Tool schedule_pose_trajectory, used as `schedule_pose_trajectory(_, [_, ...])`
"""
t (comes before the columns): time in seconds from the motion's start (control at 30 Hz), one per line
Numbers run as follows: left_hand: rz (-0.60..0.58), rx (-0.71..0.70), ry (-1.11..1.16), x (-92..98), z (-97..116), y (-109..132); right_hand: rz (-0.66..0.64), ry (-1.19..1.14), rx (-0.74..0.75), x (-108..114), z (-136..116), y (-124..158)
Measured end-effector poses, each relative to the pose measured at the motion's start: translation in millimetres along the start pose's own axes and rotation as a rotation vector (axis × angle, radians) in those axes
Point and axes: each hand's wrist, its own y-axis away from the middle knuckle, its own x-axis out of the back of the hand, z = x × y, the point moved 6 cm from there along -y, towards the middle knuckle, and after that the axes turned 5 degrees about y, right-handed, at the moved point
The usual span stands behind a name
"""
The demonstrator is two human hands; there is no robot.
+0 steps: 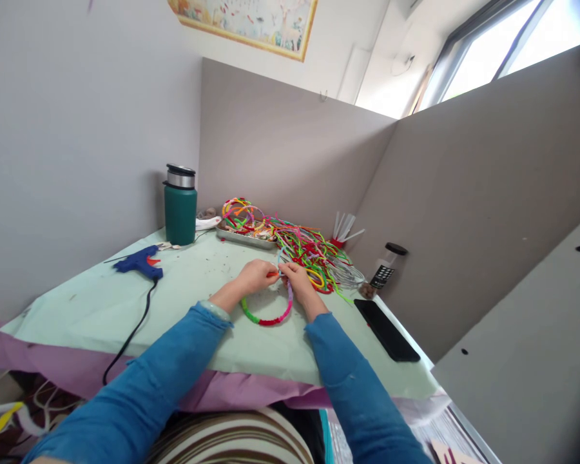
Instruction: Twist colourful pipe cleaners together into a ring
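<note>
A ring wrapped in coloured fuzzy segments (269,321), green, red, pink and purple, hangs or rests just over the pale green cloth, its lower arc facing me. My left hand (255,276) pinches the ring's upper left part, where a bit of orange shows at the fingertips. On the upper right, my right hand (296,277) has its fingers closed at the ring beside a light blue strand (280,252) that sticks up between both hands. The fingertips nearly meet. A tangled heap of coloured pipe cleaners (302,241) lies just behind my right hand.
A blue glue gun (142,262) with a black cord lies left, near a green bottle (180,207). Behind are a metal tray (246,240) holding coloured rings and white sticks (343,227). At right are a black phone (386,330) and a lidded jar (384,270). Grey partitions surround the table.
</note>
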Motion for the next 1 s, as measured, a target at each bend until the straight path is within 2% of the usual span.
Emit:
schedule_pose_trajectory(0.1, [0.022, -0.013, -0.039, 4.0, 4.7, 0.7, -0.036, -0.128, -0.079, -3.0, 1.0, 0.8])
schedule_pose_trajectory(0.27, [0.052, 0.015, -0.066, 7.2, 7.5, 2.0, -0.167, -0.357, -0.227, -11.4, -1.4, 6.2])
schedule_pose_trajectory(0.43, [0.09, 0.01, -0.019, 10.0, 10.0, 3.7, -0.217, -0.455, -0.306, -11.9, 6.9, 5.7])
schedule_pose_trajectory(0.6, [0.056, -0.037, 0.045, 8.8, 13.6, 4.2, -0.224, -0.419, -0.305, -12.2, 13.9, 2.4])
schedule_pose_trajectory(0.77, [0.074, -0.058, 0.056, 7.0, 12.4, 3.6, -0.228, -0.379, -0.311, -14.6, 13.7, 1.4])
schedule_pose_trajectory(1.0, [0.094, -0.044, 0.114, 6.9, 8.7, 1.4, -0.24, -0.448, -0.291, -15.4, 11.5, 1.8])
